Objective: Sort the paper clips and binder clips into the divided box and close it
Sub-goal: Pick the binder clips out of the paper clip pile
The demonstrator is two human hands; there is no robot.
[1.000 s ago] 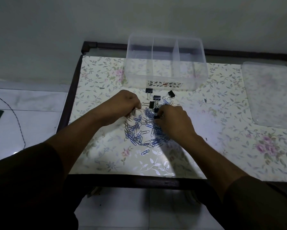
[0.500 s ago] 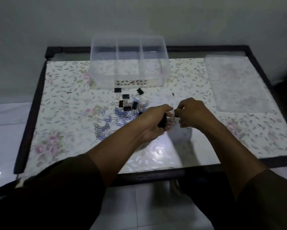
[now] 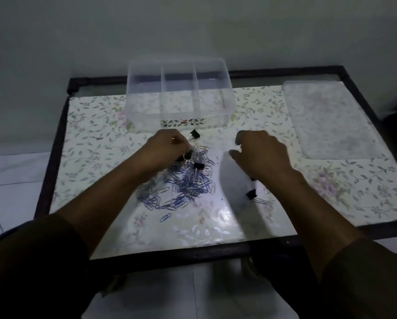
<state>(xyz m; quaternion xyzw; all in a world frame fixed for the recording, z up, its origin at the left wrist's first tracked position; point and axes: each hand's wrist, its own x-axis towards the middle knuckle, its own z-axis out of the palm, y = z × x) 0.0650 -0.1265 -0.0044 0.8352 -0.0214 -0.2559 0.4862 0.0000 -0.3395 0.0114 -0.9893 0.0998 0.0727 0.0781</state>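
Now you are working your left hand [image 3: 167, 148] into the far end of the clip pile [image 3: 183, 180], with its fingers curled around some clips, black ones it seems. Your right hand [image 3: 262, 155] is hovering right of the pile, fingers loosely bent and holding nothing. The box [image 3: 181, 120] is standing just beyond your left hand, so that hand is nearer to it. A binder clip [image 3: 251, 194] is lying near your right wrist, with its handles pointing right.
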